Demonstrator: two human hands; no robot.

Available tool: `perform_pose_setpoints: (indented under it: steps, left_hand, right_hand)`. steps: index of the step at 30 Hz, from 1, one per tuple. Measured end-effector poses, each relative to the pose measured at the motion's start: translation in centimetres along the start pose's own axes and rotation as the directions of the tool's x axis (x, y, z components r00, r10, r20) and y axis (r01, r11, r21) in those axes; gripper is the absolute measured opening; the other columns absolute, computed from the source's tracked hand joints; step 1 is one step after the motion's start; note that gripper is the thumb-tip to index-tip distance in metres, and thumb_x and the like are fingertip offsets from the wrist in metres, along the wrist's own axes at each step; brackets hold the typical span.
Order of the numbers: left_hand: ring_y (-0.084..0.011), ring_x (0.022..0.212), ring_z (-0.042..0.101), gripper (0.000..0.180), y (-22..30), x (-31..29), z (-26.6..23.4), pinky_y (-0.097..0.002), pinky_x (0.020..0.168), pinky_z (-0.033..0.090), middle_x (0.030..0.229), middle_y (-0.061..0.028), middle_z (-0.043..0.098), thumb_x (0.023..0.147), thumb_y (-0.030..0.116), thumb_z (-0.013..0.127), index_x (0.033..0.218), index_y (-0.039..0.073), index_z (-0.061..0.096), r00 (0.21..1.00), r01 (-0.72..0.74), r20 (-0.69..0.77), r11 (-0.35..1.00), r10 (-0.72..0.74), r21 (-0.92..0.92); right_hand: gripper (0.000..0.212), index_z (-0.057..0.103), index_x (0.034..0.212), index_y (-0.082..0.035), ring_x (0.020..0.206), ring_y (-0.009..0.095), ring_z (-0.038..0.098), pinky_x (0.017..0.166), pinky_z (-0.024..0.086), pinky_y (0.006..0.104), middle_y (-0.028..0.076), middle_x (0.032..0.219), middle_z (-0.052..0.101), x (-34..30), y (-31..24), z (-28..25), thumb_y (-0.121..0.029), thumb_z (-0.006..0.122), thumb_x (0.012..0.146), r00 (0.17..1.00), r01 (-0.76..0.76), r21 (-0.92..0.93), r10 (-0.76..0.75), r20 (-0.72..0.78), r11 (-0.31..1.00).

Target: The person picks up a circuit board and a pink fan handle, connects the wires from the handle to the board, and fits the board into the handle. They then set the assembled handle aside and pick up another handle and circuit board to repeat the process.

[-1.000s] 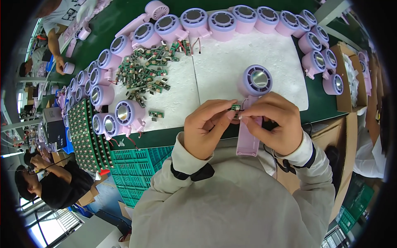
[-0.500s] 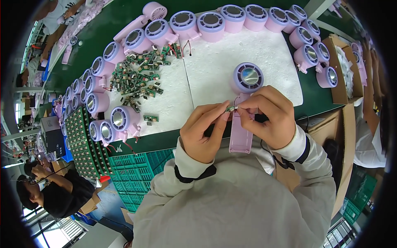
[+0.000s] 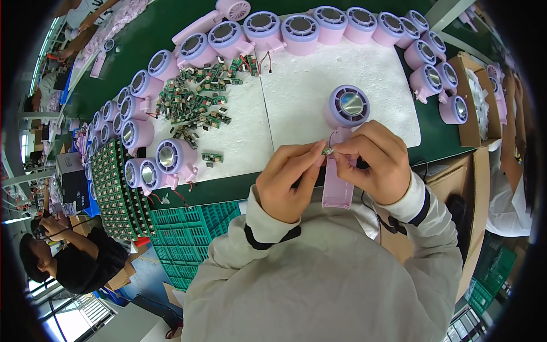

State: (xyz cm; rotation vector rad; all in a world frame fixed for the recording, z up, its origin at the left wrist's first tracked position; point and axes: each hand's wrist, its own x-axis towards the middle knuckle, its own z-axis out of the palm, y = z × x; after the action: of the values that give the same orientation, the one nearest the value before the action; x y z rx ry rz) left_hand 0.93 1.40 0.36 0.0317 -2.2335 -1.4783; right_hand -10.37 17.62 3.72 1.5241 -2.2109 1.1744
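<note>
My left hand [image 3: 288,181] is closed, thumb and fingertips pinching a small green circuit board [image 3: 327,151]. At the board's other end, the fingertips of my right hand [image 3: 377,162] are pressed together on the end of a thin wire [image 3: 330,137]; the exact contact is too small to make out. Below both hands lies the long pink handle [image 3: 337,192] of a handheld fan, its hollow inner side facing up. Its round purple fan head [image 3: 348,106] with a shiny silver centre rests on the white mat, just beyond my fingers.
A heap of loose circuit boards [image 3: 191,102] covers the left of the white mat [image 3: 307,74]. Several fan heads [image 3: 300,34] ring the mat. Panels of boards [image 3: 117,191] stand at the left, near green crates [image 3: 191,239]. A cardboard box [image 3: 473,108] sits at the right.
The view has shifted slightly, so the things on the mat appear a little further right. Both hands keep their pinch on the board and wire, with only small fingertip movement.
</note>
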Motion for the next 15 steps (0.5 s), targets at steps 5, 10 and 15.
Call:
perform_pose_setpoints:
  steps: [5,10,15]
  left_hand:
    - [-0.0215,0.090,0.070,0.035,-0.2,-0.5,2.1,-0.0279,0.076,0.056,0.109,-0.0145,0.066,0.089,-0.011,0.068,0.122,-0.001,0.069,0.972,-0.155,-0.146,0.969,0.184,0.190]
    - [-0.0289,0.099,0.070,0.040,-1.3,-1.0,3.1,-0.0330,0.080,0.060,0.118,-0.0194,0.062,0.088,-0.012,0.066,0.127,-0.006,0.064,0.947,-0.240,-0.158,0.941,0.281,0.238]
    - [-0.0335,0.106,0.068,0.041,-1.0,-0.3,0.9,-0.0351,0.086,0.059,0.127,-0.0206,0.060,0.089,-0.009,0.066,0.130,-0.004,0.064,0.950,-0.288,-0.056,0.934,0.306,0.212]
  right_hand:
    - [0.017,0.068,0.089,0.001,0.057,0.009,0.051,0.050,0.040,0.0241,0.004,0.076,0.058,-0.7,-2.5,1.5,0.007,0.075,0.074,0.930,-0.341,0.131,0.354,-0.100,0.931]
    - [0.016,0.069,0.089,0.001,0.056,0.006,0.049,0.049,0.038,0.0228,0.002,0.075,0.058,-0.9,-2.9,1.9,0.008,0.075,0.075,0.858,-0.467,0.215,0.499,-0.126,0.858]
    - [0.019,0.073,0.094,-0.001,0.057,0.006,0.051,0.050,0.040,0.0218,0.002,0.077,0.061,0.0,-2.0,0.5,0.007,0.075,0.076,0.940,-0.329,0.109,0.336,-0.057,0.938]
